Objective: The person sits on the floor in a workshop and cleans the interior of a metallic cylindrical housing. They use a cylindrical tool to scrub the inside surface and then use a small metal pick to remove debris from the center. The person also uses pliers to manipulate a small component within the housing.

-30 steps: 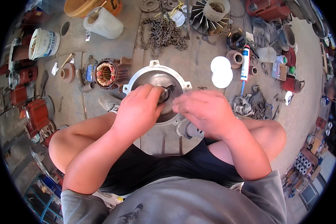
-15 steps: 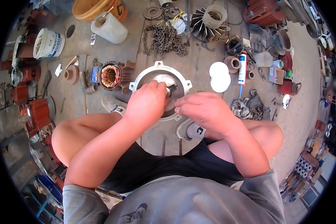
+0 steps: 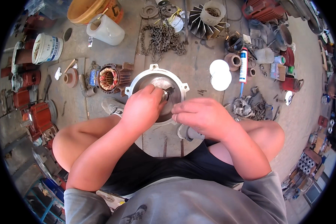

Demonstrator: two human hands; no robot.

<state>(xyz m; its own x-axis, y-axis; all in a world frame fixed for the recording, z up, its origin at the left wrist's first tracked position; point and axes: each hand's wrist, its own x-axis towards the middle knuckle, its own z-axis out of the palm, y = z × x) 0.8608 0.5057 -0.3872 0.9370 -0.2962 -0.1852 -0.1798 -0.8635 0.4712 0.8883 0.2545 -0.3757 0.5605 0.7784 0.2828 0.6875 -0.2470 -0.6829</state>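
Observation:
Between my feet lies a round, pale metal end cover (image 3: 154, 67) with lugs around its rim and a shallow bowl inside. My left hand (image 3: 142, 106) is closed over the middle of this cover, its fingers gripping a small metal part (image 3: 169, 92) with a dark end. My fingers hide most of that part. At the cover's right rim my right hand (image 3: 201, 115) is pinched, thumb against fingertips. Whatever sits in that pinch is too small to name. Some small screws (image 3: 202, 92) lie on the floor just beyond my right hand.
A motor stator with windings (image 3: 109, 78) stands left of the cover. Beyond are a heap of chain (image 3: 162, 39), a white jug (image 3: 106, 31) and a black fan wheel (image 3: 205, 24). To the right lie white discs (image 3: 221, 76), a sealant tube (image 3: 243, 65) and a crumpled rag (image 3: 243, 107).
Both hands have shifted slightly left and nearer to me, and the view has moved a little. The screws on the floor now show beyond my right hand.

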